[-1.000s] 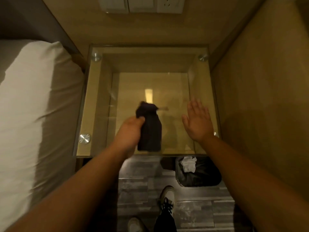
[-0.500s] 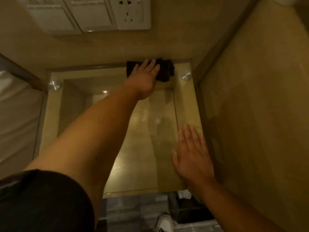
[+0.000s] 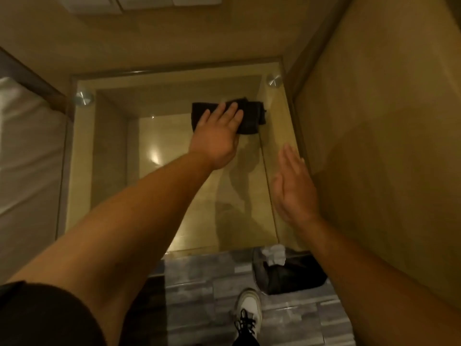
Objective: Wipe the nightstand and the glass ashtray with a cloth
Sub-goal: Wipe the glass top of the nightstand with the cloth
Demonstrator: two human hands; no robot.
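The nightstand (image 3: 82,171) has a glass top held by round metal studs over a wooden box. A dark folded cloth (image 3: 250,117) lies on the glass toward the back right. My left hand (image 3: 217,136) presses flat on the cloth with straight fingers. My right hand (image 3: 293,188) is open with straight fingers, over the right side of the glass near the wooden wall; whether it touches the glass I cannot tell. No glass ashtray is in view.
A bed with white bedding (image 3: 22,158) borders the nightstand on the left. A wooden wall panel (image 3: 386,133) rises on the right. On the grey floor below stand a black-lined waste bin (image 3: 294,275) with crumpled paper and my white shoe (image 3: 248,310).
My left hand has drawn the cloth back from the rear edge of the glass toward me, pressing it flat. A second ago it gripped the hanging cloth above the glass. My right hand stayed at the right side.
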